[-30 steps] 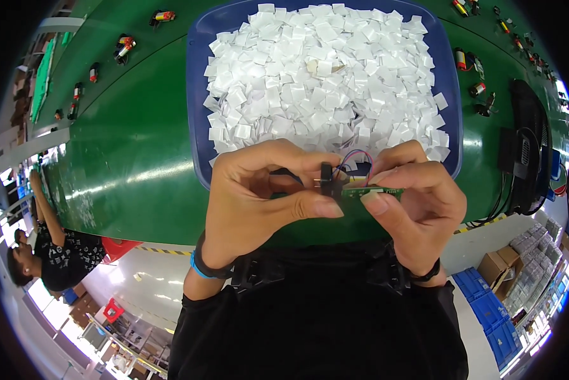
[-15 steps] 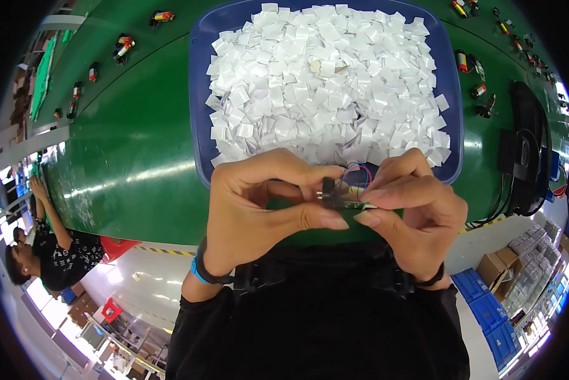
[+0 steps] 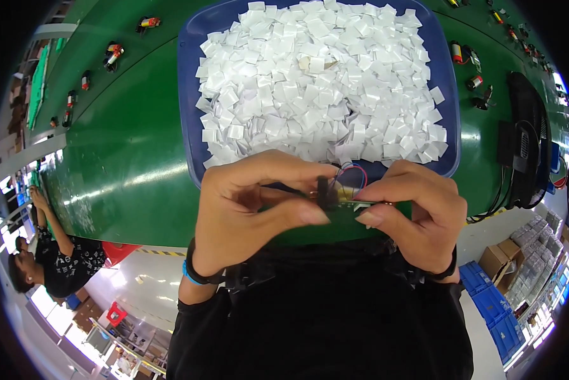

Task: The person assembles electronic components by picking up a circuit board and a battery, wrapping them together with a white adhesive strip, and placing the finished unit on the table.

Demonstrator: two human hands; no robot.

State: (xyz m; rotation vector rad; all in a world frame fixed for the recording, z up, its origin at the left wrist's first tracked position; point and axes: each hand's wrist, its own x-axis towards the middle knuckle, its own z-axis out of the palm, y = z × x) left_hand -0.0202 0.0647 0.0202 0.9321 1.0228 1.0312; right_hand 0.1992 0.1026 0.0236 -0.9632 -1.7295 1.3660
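Observation:
A small electronic assembly (image 3: 340, 196) is held between my two hands, just in front of the blue tub (image 3: 189, 120). It has a black end part (image 3: 322, 192), a thin board edge, a yellowish part and looping red and blue wires (image 3: 362, 172). My left hand (image 3: 240, 209) grips the black end between thumb and fingers. Thumb and index finger of my right hand (image 3: 424, 204) pinch the board's other end. By the right thumb tip a small whitish bit (image 3: 362, 206) shows, too small to make out. White square pieces (image 3: 316, 95) are heaped in the tub.
More red-and-yellow assemblies with wires (image 3: 113, 54) lie on the green table (image 3: 126, 126) at far left and far right. A black mesh chair-back-like object (image 3: 528, 126) stands at right. A seated person (image 3: 63, 256) works at the left. Blue crates (image 3: 493, 310) are at lower right.
The view has shifted a little, so the tub sits slightly further left. My right fingers have slid outward along the board, showing more of it; both hands keep their grip.

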